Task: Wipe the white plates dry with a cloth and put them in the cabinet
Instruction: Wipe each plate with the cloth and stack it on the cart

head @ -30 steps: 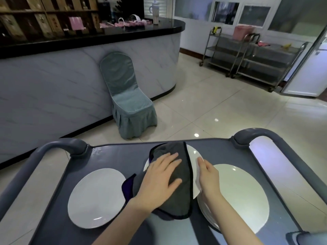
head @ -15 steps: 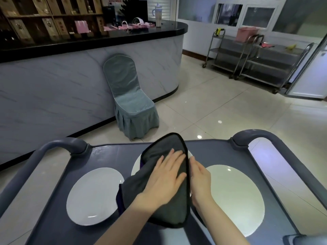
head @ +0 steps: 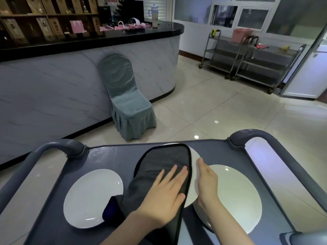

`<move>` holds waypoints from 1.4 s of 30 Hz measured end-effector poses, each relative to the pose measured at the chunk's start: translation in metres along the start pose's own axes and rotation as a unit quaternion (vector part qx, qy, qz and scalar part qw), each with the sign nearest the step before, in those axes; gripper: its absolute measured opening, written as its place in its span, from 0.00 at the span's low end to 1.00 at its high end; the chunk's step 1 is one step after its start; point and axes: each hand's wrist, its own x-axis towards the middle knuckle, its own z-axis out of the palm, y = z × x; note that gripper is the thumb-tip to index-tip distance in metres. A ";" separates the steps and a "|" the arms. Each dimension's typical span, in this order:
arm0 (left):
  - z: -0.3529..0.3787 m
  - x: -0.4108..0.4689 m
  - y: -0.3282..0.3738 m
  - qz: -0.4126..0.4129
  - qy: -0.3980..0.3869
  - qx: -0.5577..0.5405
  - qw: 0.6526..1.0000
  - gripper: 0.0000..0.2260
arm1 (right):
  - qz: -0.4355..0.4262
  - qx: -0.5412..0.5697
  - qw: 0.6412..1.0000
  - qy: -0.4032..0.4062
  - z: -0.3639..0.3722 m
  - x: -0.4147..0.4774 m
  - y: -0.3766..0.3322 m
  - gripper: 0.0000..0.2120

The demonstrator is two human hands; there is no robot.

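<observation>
Head view: left hand (head: pixel 166 193), fingers spread flat, is pressing the cloth (head: pixel 164 160) onto the plate (head: pixel 194 155) at the cart's (head: pixel 109 156) middle while right hand (head: pixel 206 179), fingers straight, is bracing its rim; overpushing may be sending it skidding.

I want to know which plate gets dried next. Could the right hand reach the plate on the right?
Probably yes. The right hand rests at the edge of the middle plate, right beside the right plate, and the forearm crosses over it. Nothing lies on that plate.

Most of the middle plate (head: pixel 194 156) lies hidden under the grey cloth (head: pixel 164 163), itself cropped below.
</observation>
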 end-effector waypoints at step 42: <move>-0.007 0.012 0.026 0.024 0.030 0.057 0.998 0.26 | -0.011 0.002 1.000 0.028 -0.011 0.004 -0.026 0.19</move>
